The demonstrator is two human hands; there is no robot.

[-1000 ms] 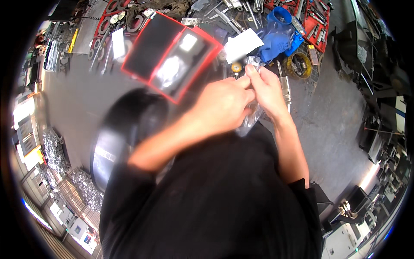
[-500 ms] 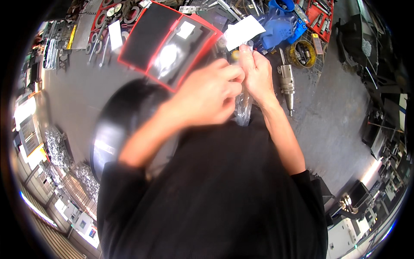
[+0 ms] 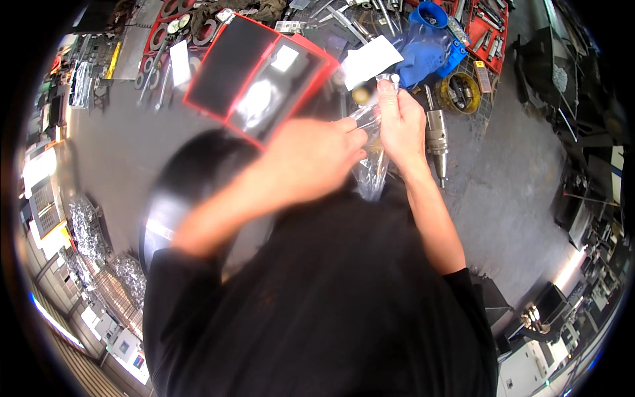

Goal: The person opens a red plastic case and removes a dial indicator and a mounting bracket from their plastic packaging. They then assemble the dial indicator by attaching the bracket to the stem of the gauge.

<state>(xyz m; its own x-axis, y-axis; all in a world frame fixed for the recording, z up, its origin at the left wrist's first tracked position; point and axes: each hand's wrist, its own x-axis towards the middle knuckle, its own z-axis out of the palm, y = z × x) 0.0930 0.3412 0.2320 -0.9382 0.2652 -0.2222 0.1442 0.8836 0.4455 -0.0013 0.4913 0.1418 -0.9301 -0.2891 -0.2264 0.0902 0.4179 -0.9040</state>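
Observation:
My right hand (image 3: 403, 131) is closed round a slim piece with a silvery round end (image 3: 395, 79) showing above the thumb; most of it is hidden by the fingers. A clear plastic bag (image 3: 372, 182) hangs crinkled between my hands and down toward my shirt. Pinched fingers of my left hand (image 3: 316, 153) grip the bag's left side, and that hand is slightly blurred. Just beyond them is a blurred yellowish round thing (image 3: 361, 94). To the right of my right hand, a metal tool holder (image 3: 437, 132) with a slim shank lies on the dark bench.
An open red case (image 3: 233, 109) with dark foam lies ahead on the left. White paper (image 3: 372, 61), a blue glove (image 3: 421, 61), a yellow round tub (image 3: 461, 91) of metal parts and a red tray (image 3: 488, 36) of tools crowd the far side. A black rounded seat (image 3: 192, 172) sits left.
My left hand has drawn a little down and left from my right hand, stretching the plastic bag between them. More of the bag shows now. My right hand has shifted slightly nearer.

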